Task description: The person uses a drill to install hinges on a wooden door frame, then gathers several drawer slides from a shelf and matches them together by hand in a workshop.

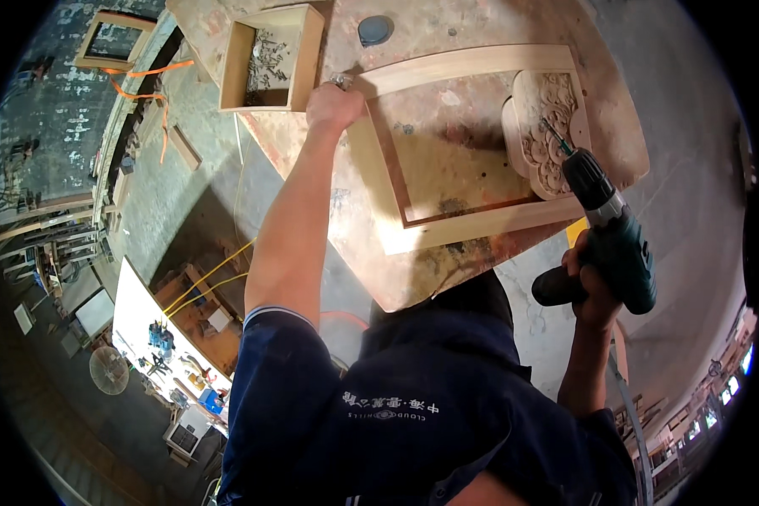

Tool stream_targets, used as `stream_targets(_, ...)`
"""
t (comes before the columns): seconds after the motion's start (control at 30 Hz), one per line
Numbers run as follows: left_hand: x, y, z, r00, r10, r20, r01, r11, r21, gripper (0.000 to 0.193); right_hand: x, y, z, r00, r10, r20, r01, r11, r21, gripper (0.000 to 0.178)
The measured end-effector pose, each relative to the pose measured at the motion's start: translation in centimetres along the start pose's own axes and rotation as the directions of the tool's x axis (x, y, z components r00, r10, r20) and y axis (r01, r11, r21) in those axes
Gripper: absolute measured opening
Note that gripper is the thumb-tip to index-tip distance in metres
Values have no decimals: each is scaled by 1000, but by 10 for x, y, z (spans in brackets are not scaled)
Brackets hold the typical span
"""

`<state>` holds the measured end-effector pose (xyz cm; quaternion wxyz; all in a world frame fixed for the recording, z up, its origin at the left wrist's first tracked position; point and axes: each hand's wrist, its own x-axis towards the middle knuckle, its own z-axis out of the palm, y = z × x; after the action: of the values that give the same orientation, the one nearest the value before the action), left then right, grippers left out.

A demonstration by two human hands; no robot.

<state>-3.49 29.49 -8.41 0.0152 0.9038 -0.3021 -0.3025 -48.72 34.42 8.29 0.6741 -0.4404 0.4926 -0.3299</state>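
A wooden frame (468,59) lies flat on the worn workbench (447,25); a carved scrollwork panel (541,118) rests at its right end. My left hand (336,107) is closed at the frame's upper left corner, with a small shiny metallic bit showing at its fingertips; what exactly it grips is too small to tell. In my right hand (597,291) is a dark green cordless drill (620,244), held by its handle. The drill's thin bit points up and left over the carved panel, and I cannot tell whether it touches.
Left of my hand stands an open wooden box (302,63) with many screws inside. A dark round object (375,30) sits at the bench's far side. To the lower left is a lit table (139,312) with tools, and a fan (109,371). An orange strap (162,110) trails nearby.
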Motion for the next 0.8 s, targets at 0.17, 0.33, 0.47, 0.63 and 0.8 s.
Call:
stream_targets(0.17,-4,-22,4,996,82,-31,-87,962,-259,50,-1,4,-4,1000,-10,-24,12,998,57,60)
stream_targets(0.33,-12,-14,0,994,105,14,-96,951,-294,54,1,0,3,1000,-11,-22,13,997,78,61)
stream_targets(0.47,-2,-13,5,998,15,66,1,969,-246,52,1,0,3,998,32,-50,-29,998,57,58)
stream_targets(0.63,1,-28,6,995,-76,-59,44,902,-429,44,0,-1,1,1000,16,-26,-14,998,67,58)
stream_targets(0.8,-12,-30,10,996,91,-2,-81,878,-472,48,-2,1,-4,999,18,-27,-16,996,85,60)
